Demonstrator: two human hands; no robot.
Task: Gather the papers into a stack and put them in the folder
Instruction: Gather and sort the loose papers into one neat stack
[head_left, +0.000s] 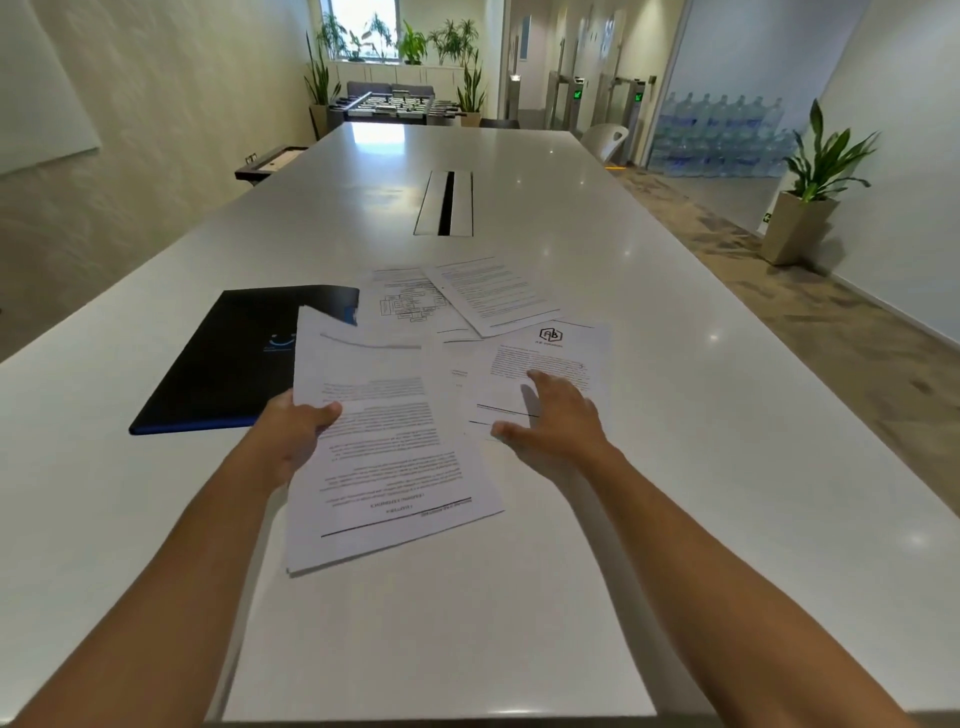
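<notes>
A long white counter (649, 322) runs away from the viewer, with two bare forearms reaching in from the near edge. The left hand (293, 434) grips a thin stack of printed sheets (384, 441), thumb curled over the top page, other fingers hidden beneath. How many pages are in that stack cannot be told. Its far corner overlaps the closed dark folder (228, 358), which lies flat to the left, with one corner close to the counter's left edge.

The right hand (553, 415) is open, fingers spread and relaxed, resting on or just above a loose sheet with a logo (561, 353); contact cannot be confirmed. Beyond it lie two more loose sheets: a diagram page (405, 301) and, overlapping it, a text page (493, 296). Edges of at least one further sheet show between them.

Bare counter surface lies to the right of the papers, at the near edge, and beyond them up to a slotted cable hatch (444, 202) in the counter's middle. One potted plant (810, 192) stands on the floor to the right, well apart.
</notes>
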